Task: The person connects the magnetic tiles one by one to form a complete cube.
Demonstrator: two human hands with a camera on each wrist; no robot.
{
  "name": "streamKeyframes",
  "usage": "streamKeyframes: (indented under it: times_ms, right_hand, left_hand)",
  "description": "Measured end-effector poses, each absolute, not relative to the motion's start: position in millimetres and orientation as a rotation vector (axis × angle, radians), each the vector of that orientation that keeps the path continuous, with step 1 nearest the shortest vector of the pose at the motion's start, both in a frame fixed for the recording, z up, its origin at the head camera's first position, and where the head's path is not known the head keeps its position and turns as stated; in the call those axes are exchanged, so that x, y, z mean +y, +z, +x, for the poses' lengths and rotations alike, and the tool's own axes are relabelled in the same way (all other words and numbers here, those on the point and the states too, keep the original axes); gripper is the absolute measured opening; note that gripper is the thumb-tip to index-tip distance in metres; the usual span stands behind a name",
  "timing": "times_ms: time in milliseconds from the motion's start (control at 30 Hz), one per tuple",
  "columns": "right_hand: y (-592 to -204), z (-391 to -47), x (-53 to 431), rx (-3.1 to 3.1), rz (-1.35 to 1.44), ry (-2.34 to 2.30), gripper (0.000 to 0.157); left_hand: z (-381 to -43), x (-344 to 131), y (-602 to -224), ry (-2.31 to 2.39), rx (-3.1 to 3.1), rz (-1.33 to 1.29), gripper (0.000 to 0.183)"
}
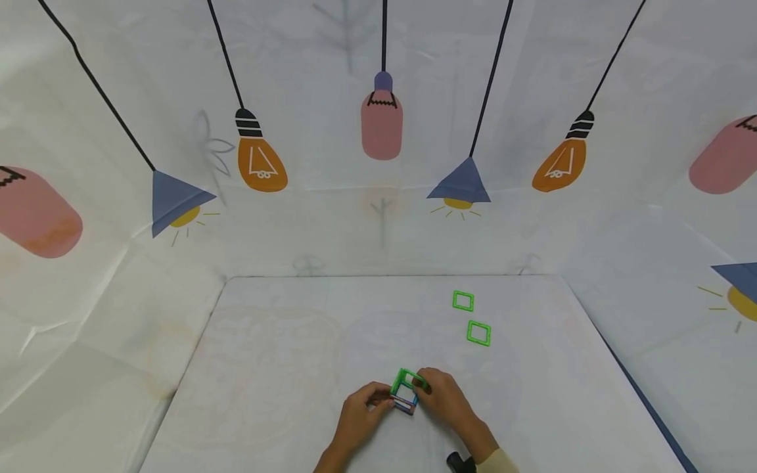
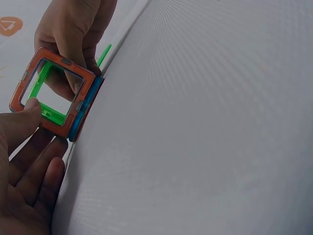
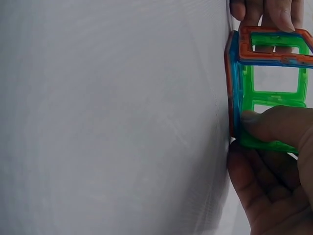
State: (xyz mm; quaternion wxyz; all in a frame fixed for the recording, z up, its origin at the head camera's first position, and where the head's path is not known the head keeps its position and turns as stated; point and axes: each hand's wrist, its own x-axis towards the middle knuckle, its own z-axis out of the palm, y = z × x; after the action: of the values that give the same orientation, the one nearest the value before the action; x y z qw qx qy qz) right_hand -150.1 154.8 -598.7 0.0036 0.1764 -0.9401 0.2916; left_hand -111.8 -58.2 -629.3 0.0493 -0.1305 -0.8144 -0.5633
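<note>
Both hands hold a small box-like build of square magnetic tile frames, low over the white table. Thumb and fingers of my left hand pinch an orange-red tile that stands upright on the build's near side. Blue tiles line its base, with an orange-red edge beneath. Green tiles form the far and right sides. On the right, my right hand grips a green tile, its thumb pressed against the frame and its fingers curled behind. Part of the build is hidden by the hands.
Two loose green square tiles, one farther back and one nearer, lie flat on the white table, beyond the right hand. A white sheet printed with lamps rises behind and at both sides. A black object sits by the right wrist.
</note>
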Motion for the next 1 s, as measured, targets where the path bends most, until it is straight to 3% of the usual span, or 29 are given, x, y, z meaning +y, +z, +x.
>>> streamKeyframes:
  times_ms: [333, 667, 1000]
  right_hand:
    - [-597, -151, 155, -2.949, 0.577, 0.918, 0.013]
    - [-602, -150, 160, -2.905, 0.639, 0.971, 0.016]
    - [-603, -150, 159, -2.880, 0.647, 0.994, 0.017]
  left_hand:
    - [-119, -71, -624, -1.783, -2.590, -0.499, 0.028]
    - [-151, -61, -615, -1.689, -2.661, -0.706, 0.033]
    - [-158, -50, -617, -1.638, -2.655, -0.636, 0.019]
